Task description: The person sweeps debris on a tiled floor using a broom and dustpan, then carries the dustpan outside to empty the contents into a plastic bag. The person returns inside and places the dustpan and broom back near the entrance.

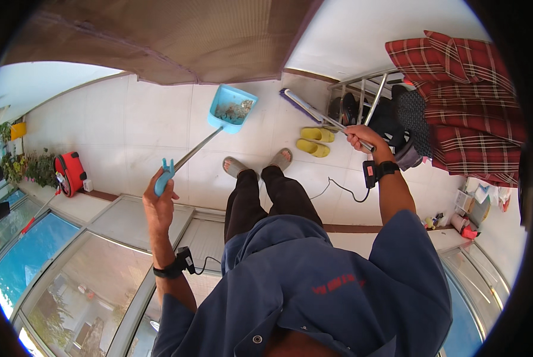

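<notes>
My left hand [158,201] grips the light blue handle end of a long-handled dustpan. The dustpan's light blue pan [232,108] is near the brown curtain, with grey debris inside. On the right, my right hand [362,137] is closed around the metal pole of a broom. The broom's head [300,105], with purple bristles, lies to the right of the pan and apart from it, close to the metal rack. Part of the broom pole is hidden by my fingers.
Yellow-green slippers [313,148] lie on the tiled floor by my feet. A metal rack [378,100] with shoes and bags stands at right, beside red plaid cloth [471,107]. A brown curtain [159,40] hangs ahead. At left are a red case [71,174], plants [41,167] and glass windows [88,285].
</notes>
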Tool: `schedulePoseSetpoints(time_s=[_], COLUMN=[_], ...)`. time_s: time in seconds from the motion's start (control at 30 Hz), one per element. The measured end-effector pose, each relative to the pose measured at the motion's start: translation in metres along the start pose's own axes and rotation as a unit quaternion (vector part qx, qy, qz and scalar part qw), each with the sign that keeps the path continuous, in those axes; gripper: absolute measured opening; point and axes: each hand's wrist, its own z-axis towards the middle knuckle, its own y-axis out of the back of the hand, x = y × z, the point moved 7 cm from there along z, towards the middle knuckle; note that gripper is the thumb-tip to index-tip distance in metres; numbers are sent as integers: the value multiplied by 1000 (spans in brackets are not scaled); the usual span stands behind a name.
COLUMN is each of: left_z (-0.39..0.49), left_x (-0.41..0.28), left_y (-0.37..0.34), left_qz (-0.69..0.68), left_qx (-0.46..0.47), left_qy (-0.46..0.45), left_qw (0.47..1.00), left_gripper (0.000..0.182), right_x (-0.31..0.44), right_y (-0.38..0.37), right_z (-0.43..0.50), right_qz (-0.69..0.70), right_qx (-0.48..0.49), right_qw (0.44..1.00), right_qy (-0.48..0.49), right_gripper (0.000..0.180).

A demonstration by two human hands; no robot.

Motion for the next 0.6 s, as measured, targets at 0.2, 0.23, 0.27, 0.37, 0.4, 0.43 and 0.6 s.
schedulePoseSetpoints(time_s=[0.2,0.23,0.27,0.37,0.4,0.43,0.6], left_z=[3,3,4,2,1,0,-8], left_x=[10,11,11,7,5,2,-9], left_y=[5,4,3,5,5,4,3], left_qz=[2,9,6,1,-4,-10,14], left_qx=[7,12,16,11,10,10,8], left_qy=[-25,-31,-42,-57,-63,-70,-34], left_qw=[1000,999,999,998,998,997,999], left_gripper=[44,44,44,44,43,43,43], right_x=[5,2,6,22,26,28,61], right_y=[-24,-27,-29,-32,-29,-25,8], right_z=[-14,-20,-24,-31,-29,-24,4], right_qz=[279,345,387,391,404,407,407], right_qx=[96,104,116,181,182,173,230], right_qw=[955,930,912,902,896,895,878], right_qy=[-42,-74,-69,-38,-45,-58,-100], right_gripper=[22,22,21,19,17,18,15])
